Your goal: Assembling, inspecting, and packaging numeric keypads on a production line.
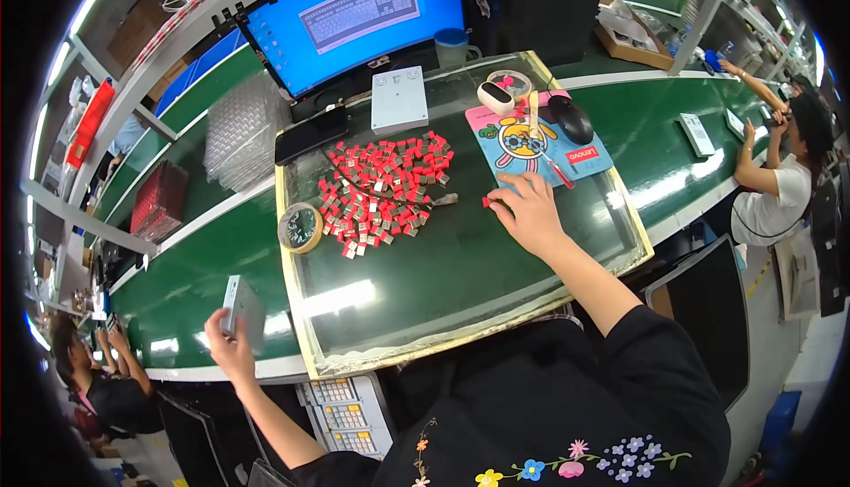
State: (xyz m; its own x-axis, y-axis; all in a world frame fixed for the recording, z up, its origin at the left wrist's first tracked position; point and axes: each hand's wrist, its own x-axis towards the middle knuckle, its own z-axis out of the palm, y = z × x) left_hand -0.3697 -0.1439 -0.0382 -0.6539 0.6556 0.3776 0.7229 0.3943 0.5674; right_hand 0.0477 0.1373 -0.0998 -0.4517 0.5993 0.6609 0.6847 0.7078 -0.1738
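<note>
My left hand, at the left edge of the glass-topped mat, is closed around a flat, pale grey box-shaped device, held upright and tilted. My right hand is just below the mouse pad, fingers bent. A small red USB dongle shows at its thumb tip, mostly hidden by the fingers. A large heap of red and metal USB dongles lies to the left of this hand, with a thin dark cable across it. A similar pale box lies behind the heap.
A tape roll and black phone border the heap. On the mouse pad rest a black mouse and red pen. The monitor and a lidded cup stand behind. Co-workers sit left and right.
</note>
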